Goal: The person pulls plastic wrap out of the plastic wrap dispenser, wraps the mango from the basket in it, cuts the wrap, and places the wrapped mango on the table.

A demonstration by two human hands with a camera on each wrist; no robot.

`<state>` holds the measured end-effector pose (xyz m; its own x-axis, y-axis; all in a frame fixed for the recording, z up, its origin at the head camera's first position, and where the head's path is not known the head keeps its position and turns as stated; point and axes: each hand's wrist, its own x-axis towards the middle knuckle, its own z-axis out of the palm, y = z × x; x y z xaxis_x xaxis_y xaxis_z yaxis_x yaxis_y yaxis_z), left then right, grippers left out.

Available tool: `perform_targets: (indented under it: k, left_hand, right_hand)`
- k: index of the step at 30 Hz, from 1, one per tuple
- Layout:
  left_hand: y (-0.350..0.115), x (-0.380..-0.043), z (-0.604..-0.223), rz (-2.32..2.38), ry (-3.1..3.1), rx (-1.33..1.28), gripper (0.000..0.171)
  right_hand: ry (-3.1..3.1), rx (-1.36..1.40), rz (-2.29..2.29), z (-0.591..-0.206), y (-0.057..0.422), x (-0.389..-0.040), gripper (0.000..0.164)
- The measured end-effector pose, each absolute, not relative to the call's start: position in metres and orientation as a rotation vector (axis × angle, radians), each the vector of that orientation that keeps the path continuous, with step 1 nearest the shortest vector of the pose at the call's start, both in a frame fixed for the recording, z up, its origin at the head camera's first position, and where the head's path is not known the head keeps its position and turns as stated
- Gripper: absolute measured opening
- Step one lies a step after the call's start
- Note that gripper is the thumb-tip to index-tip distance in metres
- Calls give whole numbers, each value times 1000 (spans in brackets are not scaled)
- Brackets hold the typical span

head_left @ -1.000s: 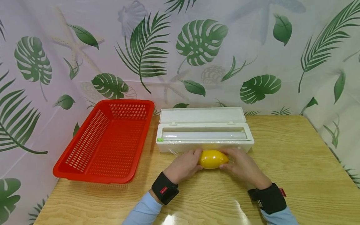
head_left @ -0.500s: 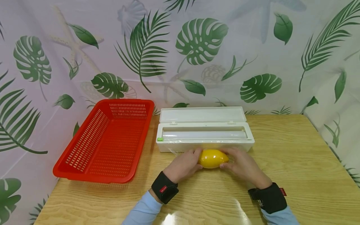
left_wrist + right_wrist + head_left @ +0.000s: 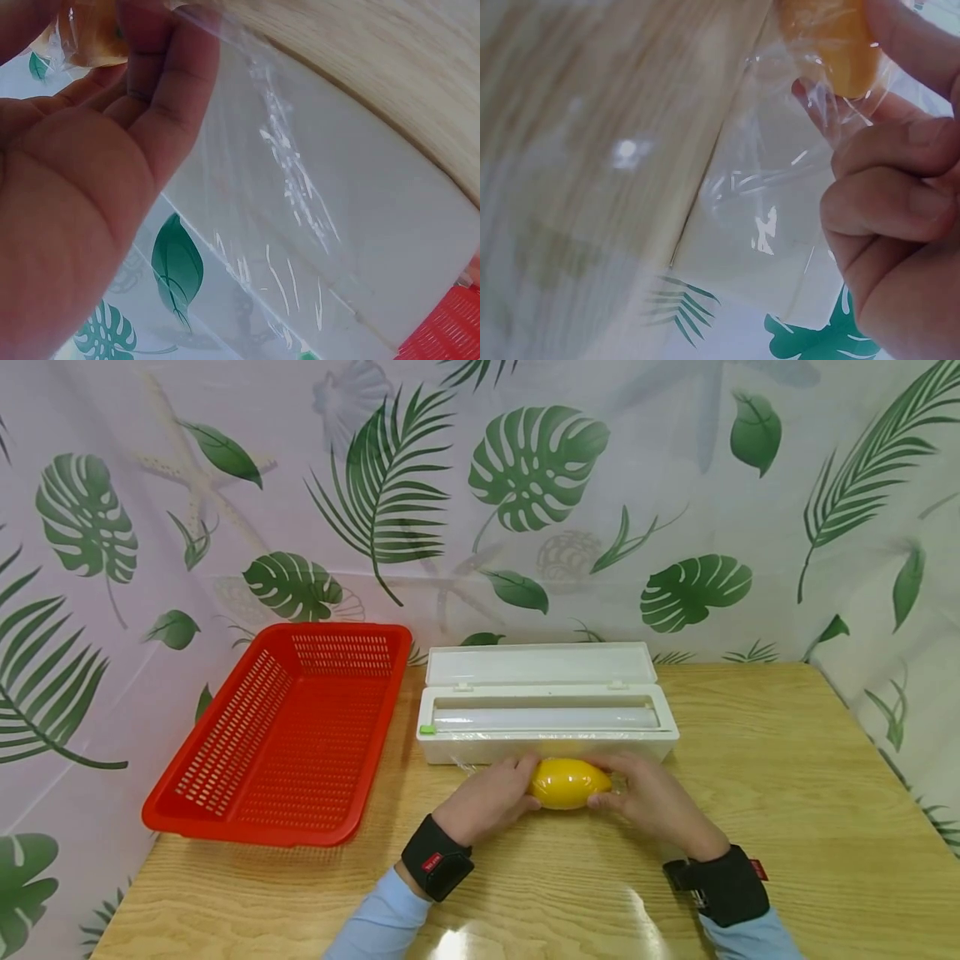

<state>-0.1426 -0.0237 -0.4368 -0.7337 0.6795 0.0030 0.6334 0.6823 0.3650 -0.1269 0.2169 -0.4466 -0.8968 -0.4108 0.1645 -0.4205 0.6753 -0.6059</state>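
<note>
Between both hands sits a glossy yellow fruit (image 3: 566,783), elongated with a pointed right end. My left hand (image 3: 487,797) grips its left end, and the right end is held between thumb and fingers of my right hand (image 3: 651,797). Clear cling film (image 3: 289,161) covers the fruit and stretches in creases past the left fingers toward the white dispenser. In the right wrist view, loose film (image 3: 761,180) also hangs beside the fruit (image 3: 847,60). The cling film dispenser (image 3: 450,749) lies just behind the hands, lid up, its roll (image 3: 547,719) showing.
A red plastic basket (image 3: 333,835) with slotted sides stands left of the dispenser. The small green slider (image 3: 427,729) is at the dispenser's front left corner. Behind the wooden table (image 3: 795,793) hangs a leaf-patterned cloth (image 3: 420,460).
</note>
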Motion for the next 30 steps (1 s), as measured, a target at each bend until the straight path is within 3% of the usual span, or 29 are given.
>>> perform_targets:
  k: [30]
  left_hand:
    - [-20, -139, -437, 397, 2746, 1066, 36]
  right_hand:
    - [-2867, 672, 1199, -452, 218, -128, 41]
